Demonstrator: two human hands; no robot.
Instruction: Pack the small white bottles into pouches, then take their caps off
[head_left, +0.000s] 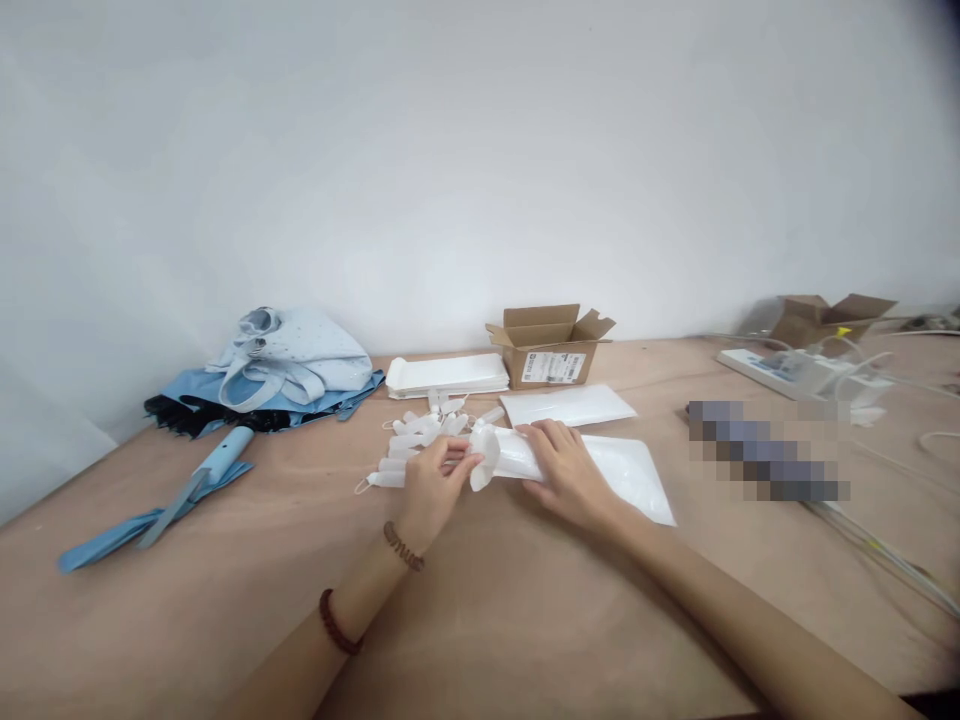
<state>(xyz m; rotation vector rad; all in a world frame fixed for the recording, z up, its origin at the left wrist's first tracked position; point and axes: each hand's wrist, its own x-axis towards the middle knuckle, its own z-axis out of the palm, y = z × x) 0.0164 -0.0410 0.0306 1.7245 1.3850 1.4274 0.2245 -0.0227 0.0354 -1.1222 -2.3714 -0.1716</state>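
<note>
Left hand [433, 490] pinches one end of a white roll [510, 455], fingers curled and closed on it. Right hand [566, 475] is cupped over the other end, pressing it onto a white sheet [630, 480]; can't tell if its fingers wrap under. The roll lies between the hands, on the sheet, with a crumpled white flap [484, 458] at its left end.

Risks: if either hand eases off, the roll could spring open, since nothing else appears to bind it. The sheet looks slick and could slide on the wooden table [225, 620] under that pressure. Just left of the hands sits a loose pile of white rolls [401, 450], so the left hand could knock it. An ear loop [362, 487] at the pile's edge could snag on neighbouring rolls.

Hard to see: the hands cover most of the roll, so its seam and any fastening are hidden. The items look like rolled masks, but that's unconfirmed. A pixelated patch [769, 450] blocks part of the table on the right. The cardboard box [551, 365] shows no contents.
</note>
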